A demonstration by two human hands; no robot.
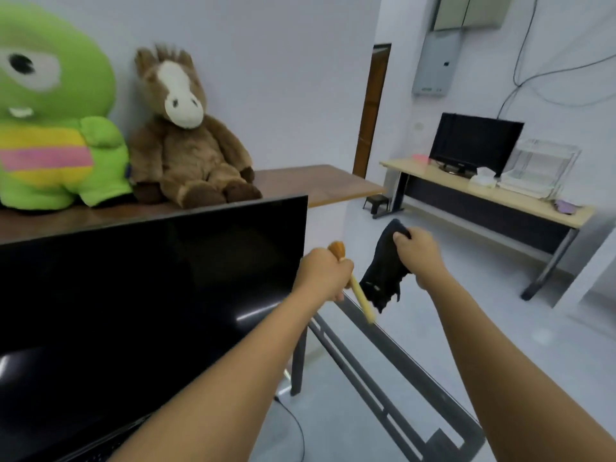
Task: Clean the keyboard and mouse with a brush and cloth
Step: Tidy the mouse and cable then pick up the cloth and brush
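My left hand (325, 273) grips a yellow-handled brush (361, 303), its wooden end poking out above my fist and the handle slanting down to the right. My right hand (416, 256) holds a black cloth (383, 271) that hangs limp below the fingers. Both hands are raised in the air past the right edge of a black monitor (150, 295). A dark strip of the keyboard (100, 446) shows at the bottom left under my left forearm. The mouse is not in view.
A green plush toy (56, 128) and a brown plush horse (186, 138) sit on a wooden shelf (316, 185) behind the monitor. A metal desk frame (393, 378) runs under my arms. Across the room stands a light desk (483, 195) with a second screen (473, 141).
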